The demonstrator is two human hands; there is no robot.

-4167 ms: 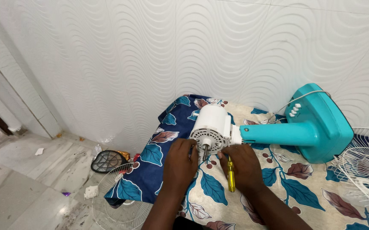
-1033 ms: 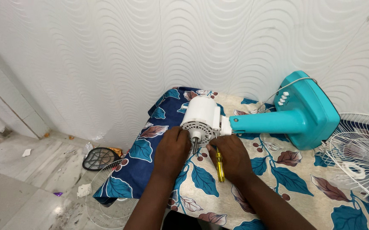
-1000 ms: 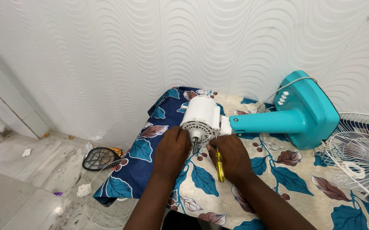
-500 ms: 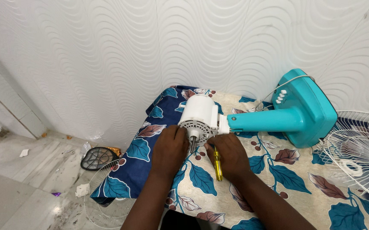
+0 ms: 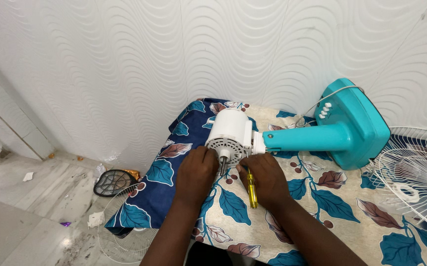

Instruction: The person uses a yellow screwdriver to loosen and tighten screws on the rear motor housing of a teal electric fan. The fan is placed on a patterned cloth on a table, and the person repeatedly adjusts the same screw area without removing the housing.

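Fan motor (image 5: 229, 133), white, lies blade-less on the flowered cloth (image 5: 233, 207), its guard (image 5: 415, 177) off at right. Right hand (image 5: 265, 180) closed round a yellow screwdriver (image 5: 251, 188) at the grille; left hand (image 5: 196, 172) braces the housing, which looks not yet opened

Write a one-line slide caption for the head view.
Left hand steadies a fan's white motor housing while the right hand holds a yellow screwdriver beside its shaft.
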